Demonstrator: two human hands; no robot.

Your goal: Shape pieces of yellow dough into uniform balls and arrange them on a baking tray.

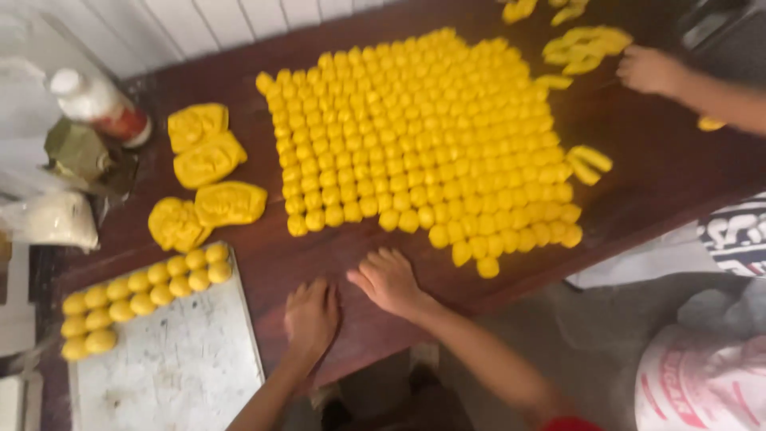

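My left hand [311,317] lies flat on the dark wooden table [662,172] near its front edge, fingers together, holding nothing. My right hand [388,279] rests beside it, palm down, fingers slightly spread, just below the front row of a large block of yellow dough balls [423,136]. Neither hand touches the balls. A grey tray [183,359] left of my left hand carries two rows of yellow dough balls [140,294].
Several larger flattened yellow dough lumps [209,179] lie left of the block. A bottle [100,104] and bags [48,219] stand at the far left. Another person's hand [650,70] works at the upper right near flat yellow dough pieces [582,44]. Sacks [702,375] lie on the floor.
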